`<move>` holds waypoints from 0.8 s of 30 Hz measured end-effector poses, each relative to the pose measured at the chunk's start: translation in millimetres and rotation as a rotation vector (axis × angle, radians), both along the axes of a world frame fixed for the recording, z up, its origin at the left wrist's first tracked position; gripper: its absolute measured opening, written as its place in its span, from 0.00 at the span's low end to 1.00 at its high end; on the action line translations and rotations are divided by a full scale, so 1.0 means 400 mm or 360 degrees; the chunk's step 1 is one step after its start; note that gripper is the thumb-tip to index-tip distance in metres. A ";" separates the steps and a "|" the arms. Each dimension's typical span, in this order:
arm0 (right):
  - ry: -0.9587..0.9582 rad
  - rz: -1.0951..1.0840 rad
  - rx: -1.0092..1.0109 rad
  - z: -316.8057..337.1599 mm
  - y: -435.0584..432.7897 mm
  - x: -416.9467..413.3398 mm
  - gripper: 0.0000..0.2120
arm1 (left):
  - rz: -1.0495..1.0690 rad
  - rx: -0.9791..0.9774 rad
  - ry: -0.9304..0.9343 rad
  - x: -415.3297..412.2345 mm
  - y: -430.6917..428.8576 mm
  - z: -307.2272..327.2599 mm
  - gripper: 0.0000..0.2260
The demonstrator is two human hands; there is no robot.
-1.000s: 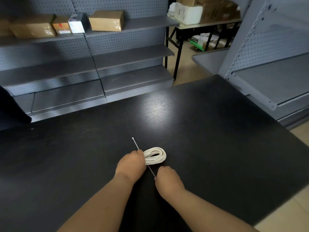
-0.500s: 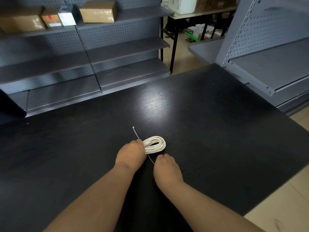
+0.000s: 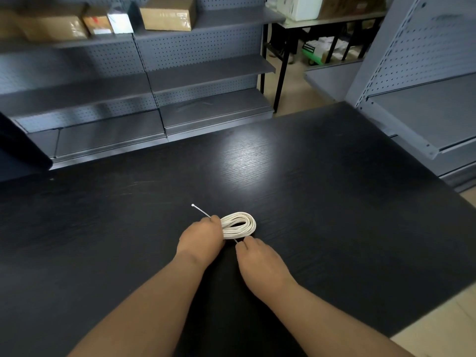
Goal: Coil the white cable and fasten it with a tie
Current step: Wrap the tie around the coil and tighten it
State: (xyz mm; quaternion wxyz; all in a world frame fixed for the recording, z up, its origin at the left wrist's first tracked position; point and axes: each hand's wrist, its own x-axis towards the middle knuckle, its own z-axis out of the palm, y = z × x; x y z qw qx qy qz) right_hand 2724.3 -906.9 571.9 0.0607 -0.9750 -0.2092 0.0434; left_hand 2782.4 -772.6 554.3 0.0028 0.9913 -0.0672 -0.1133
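On a black table (image 3: 322, 207) with a wood-grain surface, near its front edge and roughly in the middle, lies the white cable (image 3: 233, 232), already wound into a small oval coil of many loops. A person's two bare forearms reach in from the bottom of the view towards it. The left hand (image 3: 201, 240) covers the coil's left end, back of the hand up, with its fingers curled over the bundled strands and gripping them against the tabletop. A thin, pale tie (image 3: 202, 212) runs slantwise at that same end: its far part sticks out past the left fingertips, pointing away and to the left, and ends in a small head resting on the table. Its near part comes out just below the coil. The right hand (image 3: 260, 264) sits just beside the coil's near edge, thumb and forefinger closed together in a pinch on this near tip of the tie. Whether the tie passes under or through the coil is hidden by the left hand. Beyond the table stands grey shelving (image 3: 206, 70) with perforated back panels, and cardboard boxes (image 3: 167, 14) rest on its top shelf.
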 end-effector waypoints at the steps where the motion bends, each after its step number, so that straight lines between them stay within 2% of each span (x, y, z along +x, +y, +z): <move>1: 0.0008 0.0028 0.0033 -0.001 -0.004 0.003 0.18 | 0.0003 -0.0009 0.0000 -0.001 0.000 0.001 0.08; 3: 0.0031 0.0060 0.0152 -0.009 -0.011 0.010 0.15 | 0.0005 -0.0023 0.0002 -0.002 0.001 0.004 0.08; 6: 0.0160 0.0098 0.0395 -0.011 -0.020 0.014 0.06 | -0.0008 -0.0016 0.0003 -0.004 0.001 0.006 0.08; 9: 0.0267 0.0134 0.0451 0.012 -0.029 0.014 0.14 | -0.0001 -0.0023 0.0005 -0.005 0.001 0.008 0.08; 14: 0.0412 0.0174 0.0500 0.028 -0.036 0.024 0.17 | -0.0004 -0.0003 0.0013 -0.008 0.003 0.011 0.09; 18: 0.0309 0.0159 0.0530 0.012 -0.036 0.039 0.13 | 0.0027 -0.0031 0.0047 -0.006 0.002 0.012 0.10; 21: 0.0157 0.0097 0.0700 0.007 -0.027 0.053 0.10 | 0.0023 -0.0034 0.0052 -0.006 0.002 0.013 0.10; 24: 0.0073 0.0000 0.0839 0.011 -0.009 0.072 0.10 | 0.0037 -0.0067 0.0054 -0.007 0.003 0.013 0.10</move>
